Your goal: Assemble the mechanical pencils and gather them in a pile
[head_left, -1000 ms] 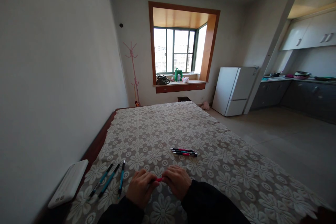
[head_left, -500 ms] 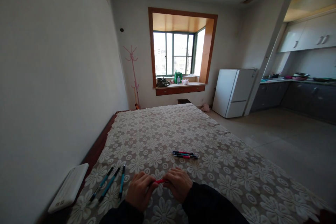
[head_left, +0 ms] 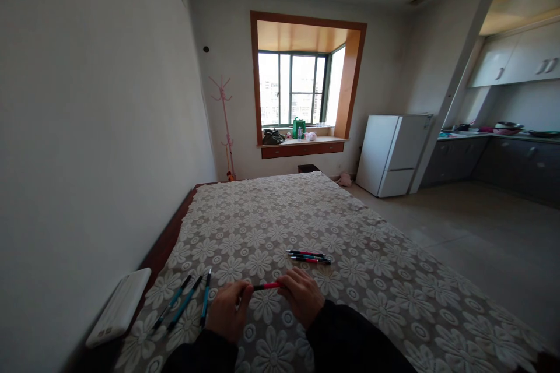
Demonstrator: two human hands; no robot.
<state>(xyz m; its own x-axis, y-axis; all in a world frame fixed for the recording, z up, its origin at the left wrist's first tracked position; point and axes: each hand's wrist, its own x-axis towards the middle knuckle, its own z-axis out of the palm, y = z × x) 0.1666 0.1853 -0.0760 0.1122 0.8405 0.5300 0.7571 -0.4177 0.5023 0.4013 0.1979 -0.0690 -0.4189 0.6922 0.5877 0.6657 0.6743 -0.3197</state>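
1. Where the room opens out ahead, a long table (head_left: 394,280) fills the lower half of the view, covered by a lace cloth (head_left: 271,215) with a white flower pattern; dark wood shows along its left edge beside the wall.
2. Beyond the table, a white fridge (head_left: 396,154) stands on the right, with grey kitchen cabinets (head_left: 503,157) further right and pale wall cupboards above them.
3. A wood-framed window (head_left: 293,87) sits in the far wall, with a green bag and other small items on its sill, and a pink coat stand (head_left: 224,122) is in the corner to its left.
4. A flat white box (head_left: 118,306) lies at the table's near left edge.
5. The left hand (head_left: 227,312) and the right hand (head_left: 304,297), both in dark sleeves, are raised just above the cloth near the front edge, each loosely curled with fingertips pinched.
6. Three blue pens (head_left: 186,303) lie side by side on the cloth, just left of the left hand.
7. A small cluster of red and black pens (head_left: 308,256) lies beyond the right hand, near the table's middle.
8. A red pen (head_left: 266,286) with a dark left end is held level between the two hands, the left hand pinching the dark end and the right hand pinching the red end.
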